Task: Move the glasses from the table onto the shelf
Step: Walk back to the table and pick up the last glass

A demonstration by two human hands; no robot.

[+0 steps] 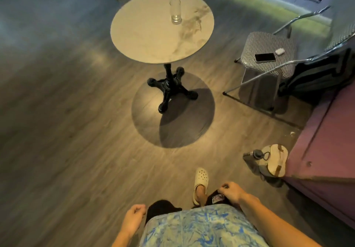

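Plank floor [67, 131]: wood-look, fills most of the view

Purple upholstered seat [326, 150]: right edge, partly cut off

Round worktop [153, 35]: pale marble-look top on a black four-footed pedestal [169, 89], well ahead of the person

Chair [269, 43]: chrome frame with a houndstooth seat, to the right of the worktop and apart from it

Floor bag [274, 160]: slumped against the purple seat, with a dark-capped bottle [256, 153] at its side

Left hand [134, 216]: low by the hip, grip loosely curled on nothing

Right hand [230, 191]: by the dark shorts, grip also slack and empty

Clog [200, 181]: cream, perforated, on the forward foot

Phone [265, 57]: face up on the chair seat

Tall glass [175, 12]: the task item, one only in view. It stands upright on the far half of the worktop, alone, out of reach of both hands, and looks empty. Judged light but rigid, smooth, breakable and prone to tip given its narrow height. Best taken round the lower-middle wall, thumb opposite fingers, and lifted straight up

Earbud case [278, 51]: small, white, just beside the phone

Shelf: not in view
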